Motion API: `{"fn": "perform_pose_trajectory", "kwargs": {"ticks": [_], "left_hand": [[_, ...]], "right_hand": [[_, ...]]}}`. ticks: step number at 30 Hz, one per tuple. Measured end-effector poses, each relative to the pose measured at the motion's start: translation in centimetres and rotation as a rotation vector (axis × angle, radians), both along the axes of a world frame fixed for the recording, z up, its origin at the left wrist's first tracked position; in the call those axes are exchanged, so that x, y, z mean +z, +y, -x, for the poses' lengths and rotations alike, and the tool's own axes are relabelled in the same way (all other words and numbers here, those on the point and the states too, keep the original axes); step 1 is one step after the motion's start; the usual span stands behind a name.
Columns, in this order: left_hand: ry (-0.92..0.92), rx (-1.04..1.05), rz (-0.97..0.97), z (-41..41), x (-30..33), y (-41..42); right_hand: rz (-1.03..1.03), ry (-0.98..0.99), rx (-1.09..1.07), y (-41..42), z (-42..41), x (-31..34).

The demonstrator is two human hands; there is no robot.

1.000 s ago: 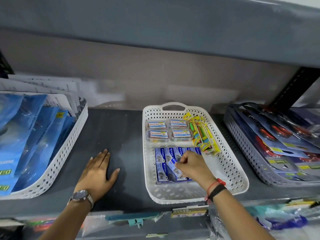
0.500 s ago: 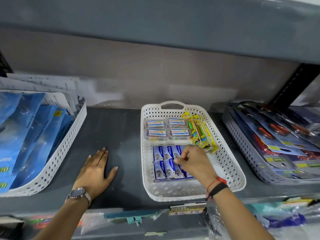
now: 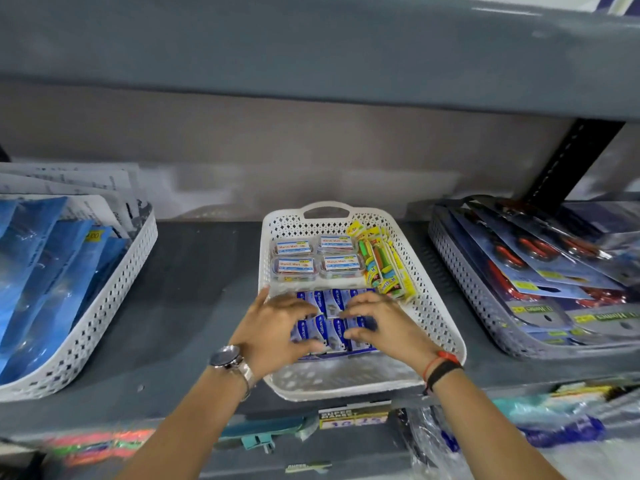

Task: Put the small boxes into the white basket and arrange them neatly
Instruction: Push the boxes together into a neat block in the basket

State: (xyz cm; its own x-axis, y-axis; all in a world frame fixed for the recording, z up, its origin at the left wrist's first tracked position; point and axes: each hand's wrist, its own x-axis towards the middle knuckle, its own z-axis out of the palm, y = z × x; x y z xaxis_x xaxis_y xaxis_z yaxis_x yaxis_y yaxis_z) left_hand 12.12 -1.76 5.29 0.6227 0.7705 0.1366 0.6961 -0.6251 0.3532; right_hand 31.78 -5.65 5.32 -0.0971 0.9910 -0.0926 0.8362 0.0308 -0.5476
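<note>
Inside the white basket (image 3: pixel 436 306): left hand (image 3: pixel 277 329), fingers curled and spread, on the blue small boxes (image 3: pixel 332 318), two rows, count obscured; right hand (image 3: pixel 382 323) likewise. Behind: four clear tubs (image 3: pixel 313 259).

— Where are the small boxes (image 3: pixel 333 317)?
— Blue, lying flat in two tight rows on the floor of the white basket (image 3: pixel 433 306), in its middle.
— And the basket?
— Perforated plastic, sitting level, handle at the back.

Blue packets (image 3: pixel 52 271), perhaps scissors (image 3: pixel 540 251), flanking.
</note>
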Motion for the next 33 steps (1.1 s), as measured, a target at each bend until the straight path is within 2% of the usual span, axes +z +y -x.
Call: {"fn": "perform_pose_trajectory", "kwargs": {"ticks": [2, 5, 27, 33], "left_hand": [[0.123, -0.009, 0.026, -0.7, -0.6, 0.0], [0.207, 0.024, 0.025, -1.3, -1.3, 0.0], [0.265, 0.014, -0.038, -1.0, -1.5, 0.2], [0.234, 0.006, 0.051, -1.1, -0.5, 1.1]], "right_hand": [[-0.024, 0.025, -0.011, 0.0, 0.0, -0.4], [-0.009, 0.041, 0.012, 0.1, -0.1, -1.2], [-0.003, -0.202, 0.031, 0.2, -0.3, -1.3], [0.086, -0.120, 0.127, 1.8, -1.9, 0.1]]}}
